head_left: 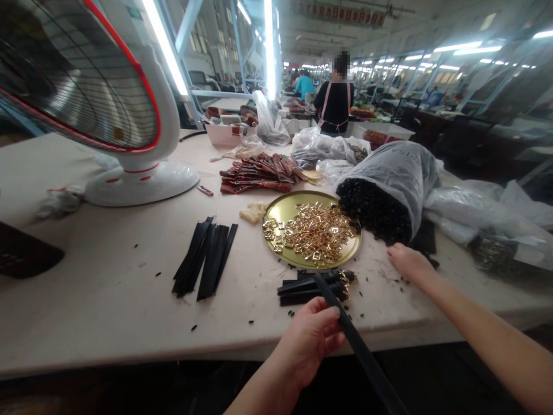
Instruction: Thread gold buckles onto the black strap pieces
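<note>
My left hand [313,334] is closed round a long black strap [352,334], near the table's front edge. One end of it points up toward the tray, and the other runs down out of view. My right hand [408,262] reaches to the mouth of a clear plastic bag, beside a heap of small black pieces [375,210]; its fingertips are curled down, and what they hold, if anything, is too small to make out. A round gold tray [276,204] bears a pile of gold buckles [322,230]. Just before it lie black straps with gold buckles attached [302,291].
Loose black straps [205,256] lie left of the tray. A white fan [142,181] with a red rim stands at left. Reddish-brown strips [259,173] and plastic bags [397,173] fill the back. Another person [339,104] stands beyond the table.
</note>
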Demonstrator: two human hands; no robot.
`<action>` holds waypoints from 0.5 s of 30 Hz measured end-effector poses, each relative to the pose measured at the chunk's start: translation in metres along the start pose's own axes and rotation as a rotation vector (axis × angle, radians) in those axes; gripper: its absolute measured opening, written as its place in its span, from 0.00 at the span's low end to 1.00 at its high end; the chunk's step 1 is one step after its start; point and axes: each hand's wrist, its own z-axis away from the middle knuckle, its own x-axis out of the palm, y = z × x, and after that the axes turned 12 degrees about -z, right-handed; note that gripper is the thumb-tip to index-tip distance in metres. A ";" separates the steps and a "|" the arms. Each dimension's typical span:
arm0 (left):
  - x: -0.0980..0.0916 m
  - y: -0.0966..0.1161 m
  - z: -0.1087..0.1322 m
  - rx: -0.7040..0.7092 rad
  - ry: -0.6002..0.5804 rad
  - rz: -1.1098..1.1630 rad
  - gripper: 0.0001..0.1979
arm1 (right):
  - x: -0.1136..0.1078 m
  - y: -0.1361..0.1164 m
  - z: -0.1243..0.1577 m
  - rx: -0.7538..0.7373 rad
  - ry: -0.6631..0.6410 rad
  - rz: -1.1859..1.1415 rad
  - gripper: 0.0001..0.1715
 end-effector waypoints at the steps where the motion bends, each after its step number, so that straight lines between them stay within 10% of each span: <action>1: -0.001 0.000 -0.002 -0.001 -0.007 -0.008 0.11 | -0.002 0.000 -0.001 -0.004 0.023 -0.031 0.10; 7: -0.003 0.008 -0.013 0.000 -0.022 -0.087 0.10 | -0.006 -0.020 -0.005 0.049 0.172 -0.375 0.12; 15: 0.001 0.018 -0.027 0.094 0.015 -0.494 0.06 | -0.011 -0.122 0.028 0.479 -0.144 -1.977 0.11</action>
